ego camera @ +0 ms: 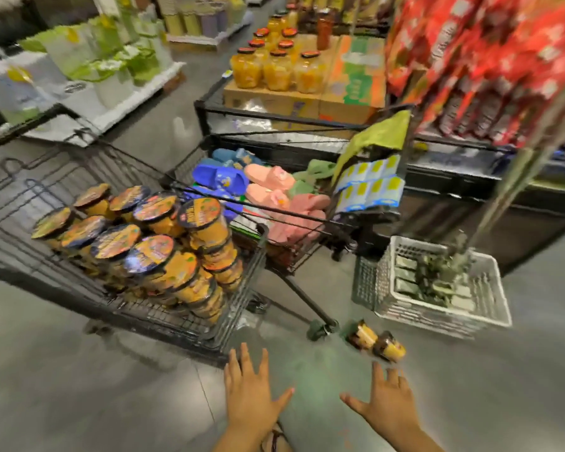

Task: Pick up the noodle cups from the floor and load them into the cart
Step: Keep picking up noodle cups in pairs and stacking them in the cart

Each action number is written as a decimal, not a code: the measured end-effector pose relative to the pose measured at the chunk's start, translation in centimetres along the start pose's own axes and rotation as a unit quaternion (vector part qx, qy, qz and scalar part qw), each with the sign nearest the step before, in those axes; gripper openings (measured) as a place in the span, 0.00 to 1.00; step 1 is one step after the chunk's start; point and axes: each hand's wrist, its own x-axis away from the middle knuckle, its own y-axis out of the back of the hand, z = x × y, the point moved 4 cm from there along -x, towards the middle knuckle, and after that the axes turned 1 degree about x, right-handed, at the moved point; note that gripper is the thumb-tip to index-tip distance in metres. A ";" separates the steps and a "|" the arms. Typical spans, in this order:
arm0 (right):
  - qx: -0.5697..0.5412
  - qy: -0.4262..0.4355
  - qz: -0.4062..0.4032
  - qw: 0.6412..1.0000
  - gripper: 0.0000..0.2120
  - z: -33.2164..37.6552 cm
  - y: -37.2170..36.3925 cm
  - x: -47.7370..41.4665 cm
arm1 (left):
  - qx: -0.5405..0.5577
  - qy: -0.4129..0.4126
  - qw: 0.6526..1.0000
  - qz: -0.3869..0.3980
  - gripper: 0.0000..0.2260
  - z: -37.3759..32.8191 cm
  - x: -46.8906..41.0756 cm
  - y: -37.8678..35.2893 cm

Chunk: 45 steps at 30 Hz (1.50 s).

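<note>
Bottom centre: left hand (pixel 252 396) and right hand (pixel 388 406), both empty, fingers spread wide, apart from each other, touching nothing. Two noodle cups (pixel 375 342) lie on the floor (pixel 111 402) at lower right, just beyond the right hand. The cart (pixel 62 164) at left is heaped with stacked cups (pixel 137 236). The step looks like a reach; next, the hands need to close round those two.
</note>
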 end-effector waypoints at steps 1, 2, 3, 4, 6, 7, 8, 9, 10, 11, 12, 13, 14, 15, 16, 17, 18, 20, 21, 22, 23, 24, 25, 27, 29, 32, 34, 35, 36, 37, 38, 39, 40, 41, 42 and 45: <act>-0.010 -0.016 0.007 1.000 0.70 -1.5 -1.0 1.0 | -0.016 -0.014 1.000 0.010 0.44 -1.1 0.4 -0.7; -0.019 -0.033 0.010 0.999 0.66 -3.1 -2.2 2.1 | -0.034 -0.031 0.999 0.018 0.44 -2.2 0.9 -1.6; -0.026 -0.051 0.009 0.998 0.60 -4.9 -3.5 3.3 | -0.051 -0.049 0.997 0.024 0.44 -3.5 1.4 -2.6; -0.038 -0.068 0.010 0.997 0.54 -6.7 -4.8 4.6 | -0.068 -0.069 0.995 0.029 0.44 -5.0 2.1 -3.6; -0.068 -0.109 0.018 0.992 0.51 -10.4 -7.2 7.7 | -0.096 -0.114 0.988 0.039 0.43 -8.3 3.9 -5.4; -0.085 -0.133 0.023 0.987 0.52 -12.4 -8.3 9.5 | -0.104 -0.137 0.984 0.042 0.43 -10.1 5.1 -6.3; -0.100 -0.157 0.028 0.982 0.55 -14.2 -9.4 11.6 | -0.111 -0.160 0.980 0.045 0.43 -11.8 6.5 -7.2; -0.116 -0.183 0.027 0.976 0.59 -16.0 -10.5 13.5 | -0.119 -0.183 0.975 0.046 0.43 -13.4 7.8 -8.1; -0.132 -0.209 0.031 0.968 0.59 -17.8 -12.0 15.4 | -0.132 -0.208 0.968 0.047 0.42 -15.0 9.1 -8.9; -0.155 -0.232 0.034 0.960 0.56 -19.4 -13.6 17.3 | -0.151 -0.234 0.959 0.053 0.42 -16.3 10.4 -10.0; -0.182 -0.251 0.037 0.950 0.53 -20.8 -15.1 19.2 | -0.174 -0.260 0.948 0.060 0.42 -17.5 11.5 -11.2; -0.208 -0.275 0.034 0.938 0.52 -22.3 -16.5 21.2 | -0.196 -0.285 0.936 0.064 0.43 -18.8 12.9 -12.3; -0.227 -0.301 0.032 0.926 0.51 -23.5 -18.0 23.2 | -0.214 -0.310 0.924 0.067 0.46 -20.1 14.2 -13.4; -0.245 -0.326 0.031 0.913 0.50 -24.6 -19.4 25.1 | -0.234 -0.330 0.912 0.072 0.50 -21.2 15.4 -14.6; -0.262 -0.348 0.032 0.900 0.49 -25.5 -20.8 27.0 | -0.258 -0.346 0.898 0.080 0.54 -22.4 16.5 -15.8; -0.278 -0.369 0.034 0.886 0.48 -26.2 -22.1 28.9 | -0.283 -0.361 0.884 0.087 0.58 -23.5 17.6 -17.0; -0.295 -0.389 0.037 0.872 0.47 -26.9 -23.5 30.7 | -0.301 -0.378 0.871 0.090 0.58 -24.6 18.7 -18.2; -0.330 -0.431 0.040 0.839 0.46 -27.6 -26.0 34.1 | -0.323 -0.421 0.843 0.088 0.48 -26.8 20.9 -20.0; -0.343 -0.452 0.040 0.822 0.46 -27.8 -27.1 35.7 | -0.331 -0.444 0.828 0.086 0.45 -27.7 21.9 -20.8; -0.356 -0.474 0.038 0.804 0.45 -27.9 -28.2 37.1 | -0.334 -0.468 0.814 0.084 0.43 -28.6 22.7 -21.5; -0.373 -0.499 0.035 0.782 0.45 -27.8 -29.1 38.3 | -0.338 -0.487 0.801 0.081 0.42 -29.4 23.4 -21.9; -0.395 -0.521 0.034 0.756 0.46 -27.6 -30.1 39.3 | -0.346 -0.503 0.789 0.077 0.42 -30.3 23.8 -22.3; -0.417 -0.540 0.040 0.730 0.48 -27.3 -31.0 40.0 | -0.354 -0.515 0.777 0.075 0.42 -31.1 24.1 -22.5; -0.447 -0.566 0.056 0.690 0.51 -26.4 -32.4 40.8 | -0.374 -0.534 0.754 0.081 0.42 -32.5 24.3 -23.0; -0.461 -0.589 0.070 0.660 0.52 -25.7 -32.9 41.2 | -0.389 -0.556 0.729 0.090 0.41 -33.9 24.2 -23.7; -0.475 -0.621 0.067 0.620 0.48 -25.3 -32.4 41.6 | -0.425 -0.588 0.681 0.098 0.41 -36.3 24.5 -24.1; -0.487 -0.636 0.075 0.594 0.48 -25.2 -32.0 41.7 | -0.447 -0.604 0.651 0.106 0.41 -38.4 24.5 -24.2; -0.493 -0.643 0.081 0.581 0.49 -25.2 -31.9 41.5 | -0.457 -0.608 0.640 0.110 0.41 -39.5 24.5 -24.2; -0.496 -0.651 0.081 0.569 0.50 -25.3 -32.1 41.3 | -0.463 -0.613 0.631 0.109 0.41 -40.4 24.4 -24.4; -0.498 -0.660 0.082 0.557 0.52 -25.4 -32.2 41.1 | -0.460 -0.627 0.622 0.093 0.41 -41.5 24.5 -24.4; -0.499 -0.666 0.084 0.548 0.54 -25.6 -32.4 40.9 | -0.462 -0.643 0.607 0.067 0.40 -42.7 24.5 -24.8; -0.502 -0.668 0.092 0.541 0.55 -25.8 -32.7 40.7 | -0.456 -0.648 0.608 0.057 0.40 -43.7 24.4 -25.1; -0.506 -0.669 0.098 0.535 0.56 -26.0 -33.1 40.5 | -0.464 -0.648 0.600 0.072 0.40 -44.5 24.2 -25.7; -0.512 -0.670 0.106 0.527 0.57 -26.1 -33.4 40.3 | -0.482 -0.647 0.586 0.076 0.40 -44.8 24.1 -26.2; -0.519 -0.670 0.113 0.519 0.57 -26.3 -33.8 40.2 | -0.506 -0.635 0.577 0.086 0.41 -45.1 23.7 -27.1; -0.533 -0.664 0.121 0.510 0.57 -27.3 -35.2 40.1 | -0.508 -0.636 0.575 0.080 0.44 -46.4 23.5 -29.9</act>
